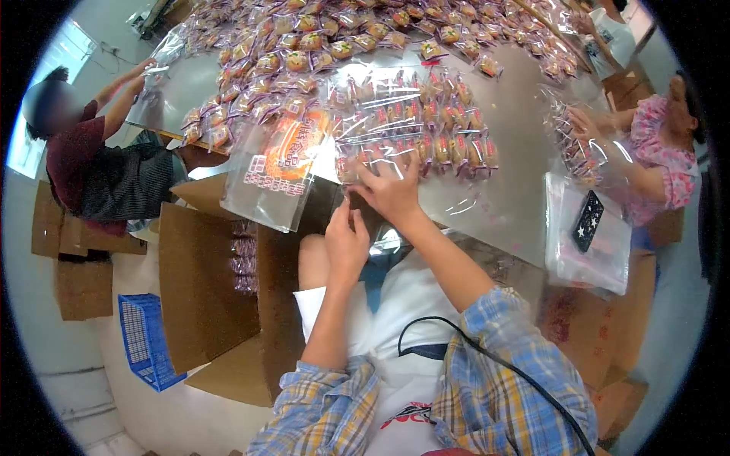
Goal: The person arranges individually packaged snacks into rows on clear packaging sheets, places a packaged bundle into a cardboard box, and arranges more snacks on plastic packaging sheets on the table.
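Note:
Rows of small wrapped pastries point(456, 121) lie on the metal table, the left part of them under a clear plastic bag point(372, 99). My right hand point(391, 186) rests with spread fingers on the bag's near end, over the front row. Just left of it, at the table edge, my left hand point(348, 235) has its thumb and index finger raised close together near the bag's corner; what is between them is too small to make out. Left of the rows lies a printed clear bag point(285, 159) with orange and red markings, hanging over the edge.
A large pile of wrapped pastries point(304, 45) covers the far table. An open carton point(205, 281) and a blue crate point(148, 342) stand at lower left. Clear bags point(559, 258) and a black starred phone point(588, 220) lie at right. Co-workers sit on both sides.

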A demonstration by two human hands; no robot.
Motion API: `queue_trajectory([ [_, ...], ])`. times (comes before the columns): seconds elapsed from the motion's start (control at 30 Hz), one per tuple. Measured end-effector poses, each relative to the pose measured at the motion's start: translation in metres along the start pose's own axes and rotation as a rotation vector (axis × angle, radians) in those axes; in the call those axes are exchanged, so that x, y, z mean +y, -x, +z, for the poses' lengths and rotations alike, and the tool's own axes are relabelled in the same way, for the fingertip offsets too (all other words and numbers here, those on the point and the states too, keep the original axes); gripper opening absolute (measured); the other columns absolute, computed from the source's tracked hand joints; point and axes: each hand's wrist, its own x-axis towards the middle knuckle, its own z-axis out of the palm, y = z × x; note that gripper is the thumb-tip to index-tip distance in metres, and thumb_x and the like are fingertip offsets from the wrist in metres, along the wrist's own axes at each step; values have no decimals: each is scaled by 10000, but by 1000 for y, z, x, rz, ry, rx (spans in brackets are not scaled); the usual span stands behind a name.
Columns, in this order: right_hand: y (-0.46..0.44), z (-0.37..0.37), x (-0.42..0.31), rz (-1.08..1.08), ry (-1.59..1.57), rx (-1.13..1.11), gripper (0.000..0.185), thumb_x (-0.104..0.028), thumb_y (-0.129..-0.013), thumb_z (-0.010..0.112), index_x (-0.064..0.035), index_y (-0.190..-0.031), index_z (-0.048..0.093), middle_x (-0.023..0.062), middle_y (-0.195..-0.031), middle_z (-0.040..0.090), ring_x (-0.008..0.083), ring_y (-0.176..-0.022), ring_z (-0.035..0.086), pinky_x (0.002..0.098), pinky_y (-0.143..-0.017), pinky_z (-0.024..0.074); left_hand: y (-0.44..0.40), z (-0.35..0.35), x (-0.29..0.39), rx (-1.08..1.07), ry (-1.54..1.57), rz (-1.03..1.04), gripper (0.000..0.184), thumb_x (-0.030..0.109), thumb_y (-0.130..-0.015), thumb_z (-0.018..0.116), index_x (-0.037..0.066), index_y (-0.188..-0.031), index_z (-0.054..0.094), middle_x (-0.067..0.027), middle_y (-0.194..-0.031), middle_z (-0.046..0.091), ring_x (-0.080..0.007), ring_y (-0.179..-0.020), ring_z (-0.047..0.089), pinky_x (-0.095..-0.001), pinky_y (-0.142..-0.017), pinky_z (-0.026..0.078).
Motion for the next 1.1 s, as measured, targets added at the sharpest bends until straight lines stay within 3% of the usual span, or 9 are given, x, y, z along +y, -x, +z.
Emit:
queue_trajectory([
  [0.07,1,11,0,30,-29,37,563,-479,-760,837,-302,-1280,712,41,-1350,647,338,-1302,540,670,-1036,333,1,-3,5,-13,-54,6,383,69,-1002,600,-98,-1346,620,-316,-1269,678,-440,-1153,681,-442,-1006,533],
  [0.1,-3,12,-1,49,-40,6,576,-478,-761,837,-296,-1291,704,47,-1362,636,341,-1306,536,684,-1072,308,-1,-1,1,60,-89,160,363,61,-999,583,-75,-1332,626,-297,-1086,689,-468,-985,675,-493,-847,549],
  [0.27,-8,-13,2,14,-135,-135,715,-417,-786,844,-266,-1446,613,91,-1421,605,376,-1397,467,710,-1102,280,-3,-11,4,-3,-109,10,368,105,-974,639,-67,-1300,637,-259,-1108,710,-455,-1011,674,-512,-908,530],
  [0.37,5,-48,21,-75,-31,-276,815,-410,-794,841,-228,-1526,531,101,-1428,599,352,-1404,466,664,-1139,292,4,-16,17,286,-400,252,341,115,-928,691,-7,-1245,680,-142,-1125,718,-355,-1104,643,-481,-968,493],
  [0.53,16,-73,74,-46,16,-427,841,-434,-826,809,-130,-1545,497,135,-1449,589,324,-1360,526,569,-1216,292,13,2,35,11,-334,748,322,110,-863,722,9,-1168,706,-121,-1157,727,-305,-1115,658,-443,-971,507],
  [0.7,-5,-57,74,-128,51,-314,762,-507,-857,764,-112,-1479,566,160,-1428,621,430,-1360,516,573,-1213,312,-8,41,10,-173,-447,637,459,163,-882,699,-36,-1291,632,-158,-1303,649,-330,-1266,577,-493,-1094,435],
  [0.97,-19,-17,24,-47,-118,-260,637,-444,-833,780,-191,-1402,646,148,-1460,605,401,-1295,599,554,-1117,421,19,16,25,106,-502,391,561,216,-863,759,-4,-1344,573,-243,-1353,568,-394,-1300,512,-551,-1132,333],
  [1.07,-19,-7,17,-39,-113,-198,582,-400,-841,782,-177,-1367,673,156,-1419,634,403,-1345,564,560,-1113,427,6,-2,14,177,-405,-64,612,253,-1002,660,-60,-1475,429,-296,-1309,610,-463,-1164,620,-509,-968,502],
  [1.1,-21,-7,13,-44,-110,-174,573,-397,-842,782,-173,-1360,679,159,-1414,637,402,-1346,563,560,-1115,426,-4,-13,28,-27,-221,-244,453,265,-1087,532,-73,-1386,491,-313,-1101,696,-508,-975,673,-539,-809,538],
])
